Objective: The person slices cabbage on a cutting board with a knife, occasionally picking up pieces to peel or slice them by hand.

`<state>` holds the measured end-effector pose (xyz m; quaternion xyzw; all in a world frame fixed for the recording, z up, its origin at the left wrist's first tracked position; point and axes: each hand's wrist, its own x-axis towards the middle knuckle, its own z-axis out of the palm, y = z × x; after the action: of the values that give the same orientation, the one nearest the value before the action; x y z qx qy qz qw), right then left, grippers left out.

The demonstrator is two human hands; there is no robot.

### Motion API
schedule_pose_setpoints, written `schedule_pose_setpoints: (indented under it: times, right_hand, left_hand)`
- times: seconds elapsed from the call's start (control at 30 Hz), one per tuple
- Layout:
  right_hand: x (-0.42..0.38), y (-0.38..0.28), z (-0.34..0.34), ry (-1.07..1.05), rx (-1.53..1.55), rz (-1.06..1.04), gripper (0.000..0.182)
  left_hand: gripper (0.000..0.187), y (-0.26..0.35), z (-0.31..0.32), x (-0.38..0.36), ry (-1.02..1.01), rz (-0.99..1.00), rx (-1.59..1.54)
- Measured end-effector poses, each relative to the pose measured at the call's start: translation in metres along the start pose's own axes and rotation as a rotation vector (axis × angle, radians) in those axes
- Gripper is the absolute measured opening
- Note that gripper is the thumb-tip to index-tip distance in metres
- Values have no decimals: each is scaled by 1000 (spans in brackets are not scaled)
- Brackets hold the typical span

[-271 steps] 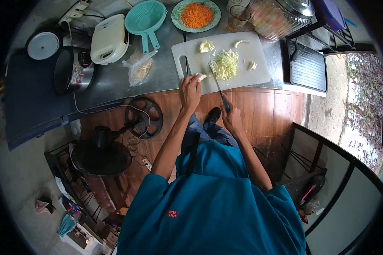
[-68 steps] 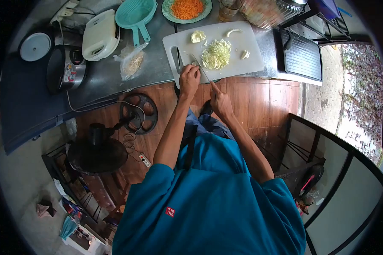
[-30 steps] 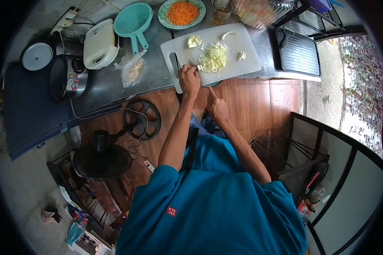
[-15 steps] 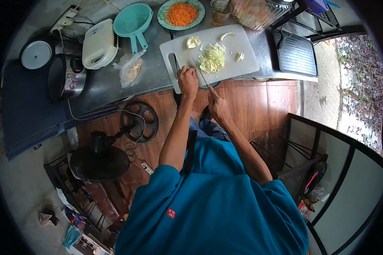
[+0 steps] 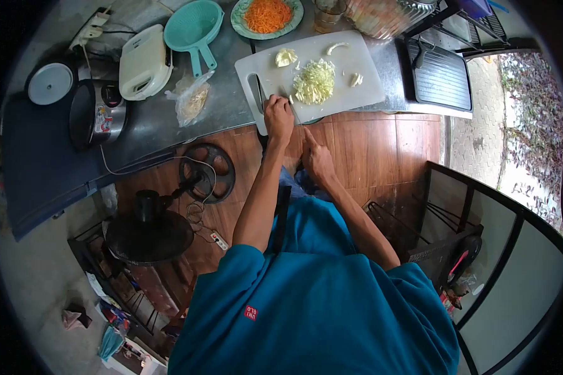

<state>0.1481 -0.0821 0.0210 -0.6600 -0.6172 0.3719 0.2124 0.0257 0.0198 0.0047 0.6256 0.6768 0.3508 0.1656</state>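
My left hand (image 5: 279, 119) presses on the near left part of a white cutting board (image 5: 253, 65), its fingers bunched; what lies under them is hidden. A pale sliver (image 5: 291, 99) shows beside the fingertips. My right hand (image 5: 319, 161) is closed around the handle of a knife, index finger stretched along it. The thin knife blade (image 5: 296, 115) slants over the board's near edge, just right of my left fingers. Beyond it lies a pile of shredded cabbage (image 5: 314, 82). Larger cabbage pieces (image 5: 286, 57) and a curved strip (image 5: 338, 47) sit farther back, with small bits (image 5: 356, 79) at the right.
Behind the board stand a plate of shredded carrot (image 5: 267, 16) and a glass (image 5: 327, 15). To the left are a green colander (image 5: 194, 28), a plastic bag (image 5: 192, 100) and a white sandwich maker (image 5: 145, 65). A black grill pan (image 5: 441, 75) lies to the right.
The knife blade has shifted and shows less clearly, and my right hand sits slightly lower. A pale sliver now shows by my left fingertips. The whole view has shifted slightly.
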Motion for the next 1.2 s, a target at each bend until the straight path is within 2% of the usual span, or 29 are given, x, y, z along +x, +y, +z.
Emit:
schedule_pose_setpoints:
  times: [0.03, 0.17, 0.3, 0.37, 0.6, 0.67, 0.87, 0.97, 1.07, 1.2]
  right_hand:
    - [6, 0, -1, 9, -74, -24, 41]
    - [24, -3, -9, 36, -26, -43, 40]
    - [16, -3, -17, 42, 72, 90, 39]
    - [14, 2, -18, 20, 83, 4, 45]
    - [-7, -16, -21, -40, 44, 32, 43]
    - [-10, -16, -12, 5, 26, 26, 44]
    - [2, -20, 6, 40, -55, 47, 46]
    - [7, -4, 4, 25, -12, 22, 47]
    - [13, 3, 4, 79, 64, 49, 47]
    - [15, -1, -13, 47, 60, 36, 47]
  left_hand:
    - [11, 1, 1, 0, -2, 9, -3]
    - [14, 2, -4, 1, -52, -14, 11]
    - [17, -3, -5, -12, -21, 90, 7]
    - [16, 2, -6, -11, -54, -41, -63]
    - [15, -3, -3, -9, -24, -41, -42]
    - [14, -2, -5, -10, 7, 7, -32]
    - [16, -2, -3, -9, -31, -19, -13]
    - [20, -2, -7, -11, -77, 67, 105]
    - [24, -7, -13, -15, -25, 173, 139]
    - [24, -14, -4, -11, -74, 136, 63]
